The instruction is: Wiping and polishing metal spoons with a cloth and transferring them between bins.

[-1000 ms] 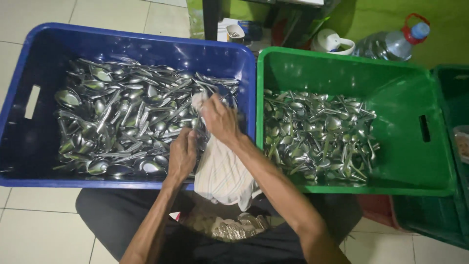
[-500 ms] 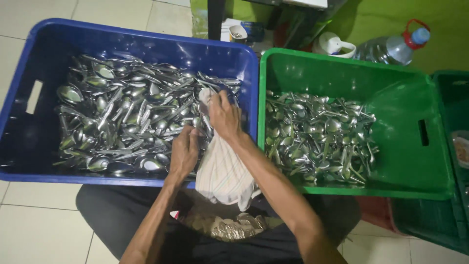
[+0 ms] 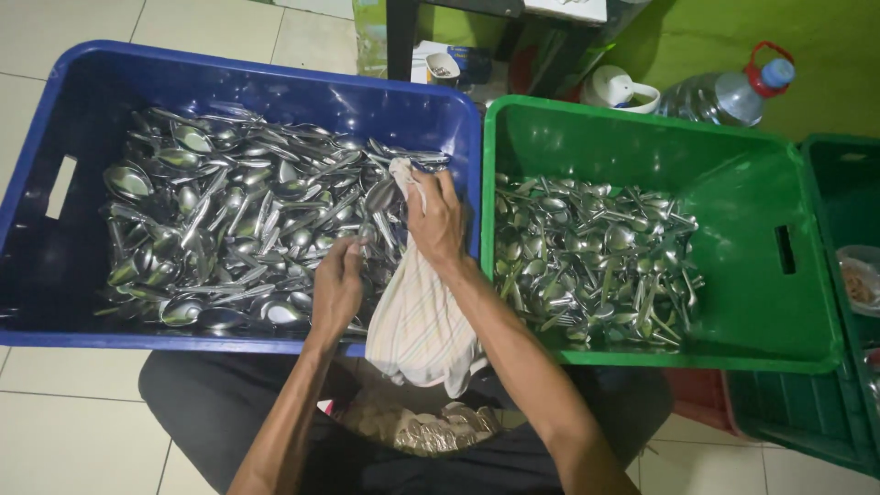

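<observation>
A striped cloth (image 3: 417,316) hangs over the near rim of the blue crate (image 3: 55,110), its upper end bunched in the right hand (image 3: 435,220) and its lower folds drooping toward the person's lap. The right hand is closed around the cloth's top; a spoon bowl (image 3: 380,194) pokes out just beside the fingers, seemingly wrapped in the fabric, though the cloth hides how it is held. The left hand (image 3: 337,284) sits palm-down among the heaped spoons (image 3: 229,220) in the blue crate, fingers curled as if pinching a handle; what it has hold of, if anything, cannot be told from above.

The cloth looks soft, light and limp, so it would bunch wherever it is gripped. The spoons look like stiff, smooth, glossy metal, likely slippery and prone to slide off the pile; a handle seems the surer place to take one than the bowl.

Touching the blue crate on the right stands a green crate (image 3: 816,284) holding a shallower layer of cutlery (image 3: 591,261), apparently spoons with some forks mixed in. A darker green crate (image 3: 848,165) at the far right is cut off by the frame, its contents hard to read. Beyond the crates are a clear water bottle (image 3: 720,96) with a red carry handle and a white cup (image 3: 619,90).
</observation>
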